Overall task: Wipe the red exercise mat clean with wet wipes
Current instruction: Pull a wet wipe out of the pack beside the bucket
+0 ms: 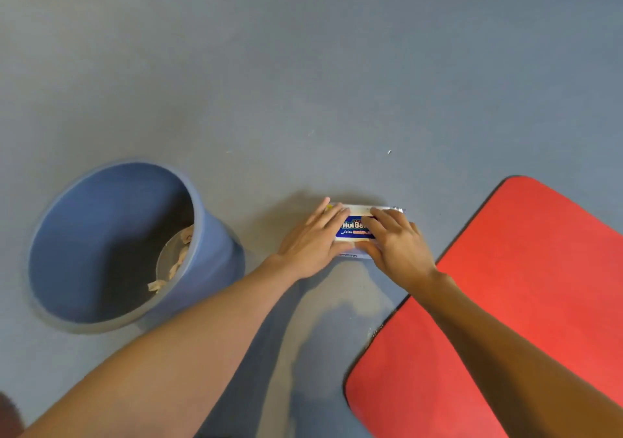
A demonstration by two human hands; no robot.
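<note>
A white and blue wet wipes pack [354, 230] lies on the grey floor, just left of the red exercise mat [526, 285]. My left hand [313, 242] lies flat over the pack's left end, fingers straight and reaching its far edge. My right hand [394, 243] covers the right half, with bent fingers on top and the thumb against the near side. Most of the pack is hidden under the two hands. The mat spreads across the lower right, and my right forearm crosses over it.
A blue plastic bin [111, 245] stands on the floor at the left, with several crumpled used wipes at its bottom. Grey floor [303, 83] stretches beyond the pack.
</note>
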